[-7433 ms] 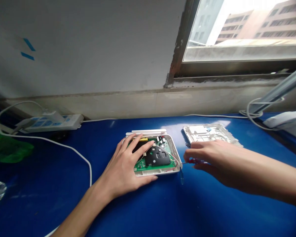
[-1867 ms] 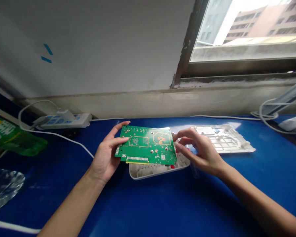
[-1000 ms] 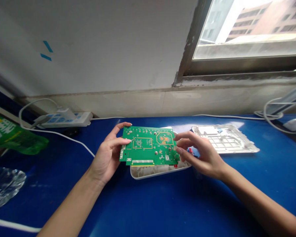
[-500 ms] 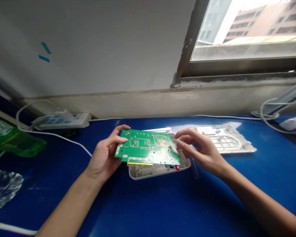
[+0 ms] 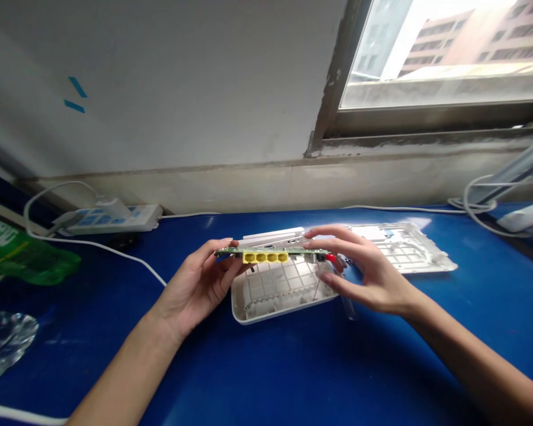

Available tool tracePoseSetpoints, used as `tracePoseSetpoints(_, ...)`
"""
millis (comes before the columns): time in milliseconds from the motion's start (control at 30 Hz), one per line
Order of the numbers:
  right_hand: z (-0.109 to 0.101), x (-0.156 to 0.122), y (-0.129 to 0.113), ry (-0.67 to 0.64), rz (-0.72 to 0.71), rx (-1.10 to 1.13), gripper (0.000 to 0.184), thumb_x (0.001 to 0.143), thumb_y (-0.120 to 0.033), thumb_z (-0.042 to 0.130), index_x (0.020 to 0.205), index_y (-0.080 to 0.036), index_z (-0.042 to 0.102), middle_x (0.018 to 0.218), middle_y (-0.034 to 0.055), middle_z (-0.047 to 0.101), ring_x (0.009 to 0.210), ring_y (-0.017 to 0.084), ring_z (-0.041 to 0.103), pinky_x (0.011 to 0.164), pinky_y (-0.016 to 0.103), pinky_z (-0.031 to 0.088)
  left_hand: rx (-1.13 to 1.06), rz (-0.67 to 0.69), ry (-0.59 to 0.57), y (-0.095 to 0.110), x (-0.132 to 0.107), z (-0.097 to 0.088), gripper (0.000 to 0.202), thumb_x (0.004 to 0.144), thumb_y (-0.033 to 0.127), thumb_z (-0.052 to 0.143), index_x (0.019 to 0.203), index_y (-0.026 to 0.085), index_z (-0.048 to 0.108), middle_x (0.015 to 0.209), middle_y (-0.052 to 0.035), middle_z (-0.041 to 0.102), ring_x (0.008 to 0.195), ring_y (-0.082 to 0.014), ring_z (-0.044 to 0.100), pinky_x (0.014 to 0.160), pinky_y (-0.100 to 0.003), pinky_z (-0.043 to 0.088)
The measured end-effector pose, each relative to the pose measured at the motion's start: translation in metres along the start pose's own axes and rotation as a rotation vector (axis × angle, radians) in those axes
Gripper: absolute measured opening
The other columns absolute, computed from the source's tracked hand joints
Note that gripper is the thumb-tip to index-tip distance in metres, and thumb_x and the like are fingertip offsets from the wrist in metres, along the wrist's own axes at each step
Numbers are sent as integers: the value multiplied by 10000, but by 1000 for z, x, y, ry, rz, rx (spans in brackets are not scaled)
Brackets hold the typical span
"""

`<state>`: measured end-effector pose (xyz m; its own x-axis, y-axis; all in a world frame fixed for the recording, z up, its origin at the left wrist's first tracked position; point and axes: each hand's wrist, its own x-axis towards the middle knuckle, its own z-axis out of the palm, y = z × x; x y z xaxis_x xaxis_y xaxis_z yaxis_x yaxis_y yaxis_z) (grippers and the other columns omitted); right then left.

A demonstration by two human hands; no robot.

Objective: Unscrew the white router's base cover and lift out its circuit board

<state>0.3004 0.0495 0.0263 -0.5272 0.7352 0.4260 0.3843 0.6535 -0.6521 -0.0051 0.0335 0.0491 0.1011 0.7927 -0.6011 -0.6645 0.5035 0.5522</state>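
Note:
A green circuit board (image 5: 299, 253) is held nearly edge-on above the table, its row of yellow ports (image 5: 265, 258) facing me. My left hand (image 5: 199, 278) pinches the board's left end, thumb on top and fingers beneath. Around the right end, close to a red part (image 5: 331, 258), my right hand (image 5: 368, 269) has its thumb and fingers spread apart; whether a fingertip touches the board I cannot tell. Below the board lies a white plastic housing (image 5: 278, 296) with its ribbed inside up, partly covered by the board and hands.
Another white ribbed cover (image 5: 420, 251) lies at the back right. A power strip (image 5: 115, 220) with a white cable, a green bottle (image 5: 26, 251) and crinkled clear plastic (image 5: 6, 343) are on the left. The blue table (image 5: 288, 373) meets a wall under a window.
The board has tipped from showing its flat green face to nearly edge-on, bringing the yellow ports into view. My right hand's fingers have spread wider around its right end.

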Motion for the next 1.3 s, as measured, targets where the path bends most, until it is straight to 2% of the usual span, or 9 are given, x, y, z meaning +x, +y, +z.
tracePoseSetpoints(133, 7, 4, 0, 111, -30, -38, 205, 976, -303, 711, 1147, -255, 812, 1086, 110, 821, 910, 256, 767, 724, 364, 616, 61, -13, -87, -1, -2, -2, 277, 990, 265, 682, 1154, 45, 718, 1110, -234, 774, 977, -287, 821, 674, -181, 680)
tracePoseSetpoints(233, 12, 4, 0, 144, 62, 9, 190, 994, -351, 684, 1047, -228, 818, 876, 78, 808, 715, 207, 712, 608, 320, 543, 213, 74, -200, -1, -5, -6, 511, 939, 471, 777, 1233, 57, 723, 1183, -260, 775, 1069, -332, 801, 741, -241, 692)
tracePoseSetpoints(367, 18, 5, 1, 211, 284, 232, 317, 956, -498, 717, 1007, -195, 793, 730, 31, 699, 626, 162, 597, 525, 274, 445, 620, 198, -308, 4, -5, -17, 466, 832, 554, 866, 1056, 162, 751, 868, -130, 812, 681, -218, 782, 484, -192, 577)
tracePoseSetpoints(467, 19, 7, 3, 182, 407, 358, 393, 918, -572, 737, 975, -183, 764, 664, -9, 607, 544, 114, 461, 450, 244, 342, 996, 313, -325, 7, -2, -24, 422, 908, 559, 787, 773, 171, 690, 517, 11, 603, 404, -89, 510, 394, -158, 383)
tracePoseSetpoints(567, 19, 9, 6, 161, 487, 429, 439, 886, -611, 756, 984, -183, 755, 598, -45, 528, 496, 92, 372, 418, 233, 281, 1232, 391, -329, 8, 1, -26, 572, 964, 564, 708, 566, 170, 595, 446, 43, 441, 397, -67, 350, 388, -188, 248)
tracePoseSetpoints(767, 22, 8, 6, 107, 551, 511, 483, 867, -631, 768, 1002, -166, 768, 640, -13, 613, 512, 107, 457, 427, 239, 312, 1101, 454, -288, -1, 5, -20, 445, 974, 553, 684, 766, 166, 754, 687, -22, 669, 534, -123, 587, 507, -207, 489)
tracePoseSetpoints(933, 22, 8, 2, 20, 568, 360, 494, 884, -655, 735, 976, -172, 779, 671, 9, 676, 575, 149, 566, 483, 262, 378, 1060, 436, -259, -5, 10, -24, 320, 961, 478, 735, 1124, 203, 755, 672, 18, 689, 409, -95, 561, 403, -172, 447)
tracePoseSetpoints(1167, 19, 7, 2, 47, 548, 291, 482, 909, -605, 732, 1221, -238, 730, 1056, 81, 808, 726, 185, 684, 525, 265, 450, 988, 400, -242, -2, 13, -25, 310, 906, 436, 803, 1064, 170, 772, 642, 17, 682, 377, -66, 509, 379, -140, 403)
tracePoseSetpoints(1300, 14, 5, 4, 13, 456, 140, 398, 948, -585, 685, 1116, -234, 767, 878, 44, 770, 564, 133, 550, 469, 266, 366, 973, 368, -246, -4, 14, -25, 336, 903, 458, 803, 1053, 159, 788, 656, 9, 684, 384, -55, 493, 385, -138, 393)
